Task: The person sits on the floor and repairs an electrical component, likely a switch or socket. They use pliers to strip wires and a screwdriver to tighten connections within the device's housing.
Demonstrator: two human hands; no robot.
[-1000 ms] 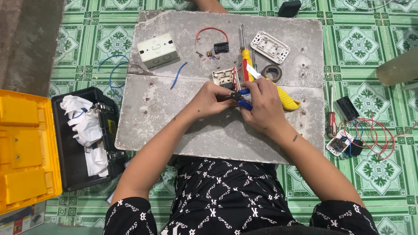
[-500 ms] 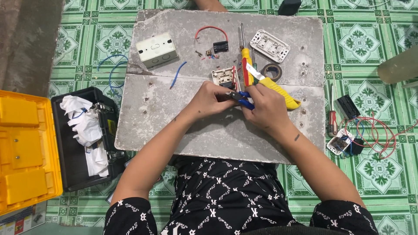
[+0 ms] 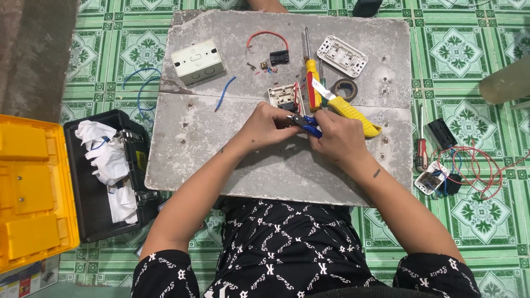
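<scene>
My right hand (image 3: pixel 338 132) grips small blue-handled pliers (image 3: pixel 307 124) over a grey stone slab (image 3: pixel 232 143). My left hand (image 3: pixel 267 124) pinches something small at the pliers' jaws; what it holds is hidden by the fingers. Just beyond the hands lies a white switch module (image 3: pixel 282 96) with red wire. A yellow utility knife (image 3: pixel 348 108) and a yellow-handled screwdriver (image 3: pixel 311 80) lie next to my right hand.
On the slab: a white junction box (image 3: pixel 197 60), a blue wire piece (image 3: pixel 224 92), a red wire loop (image 3: pixel 267 35), a switch faceplate (image 3: pixel 345 55), a tape roll (image 3: pixel 345 88). An open yellow-lidded toolbox (image 3: pixel 105 171) stands left. A red screwdriver (image 3: pixel 422 149) and wired parts (image 3: pixel 441 177) lie right.
Both hands stay together at the slab's middle; the pliers have shifted slightly between the fingers. Nothing else has moved.
</scene>
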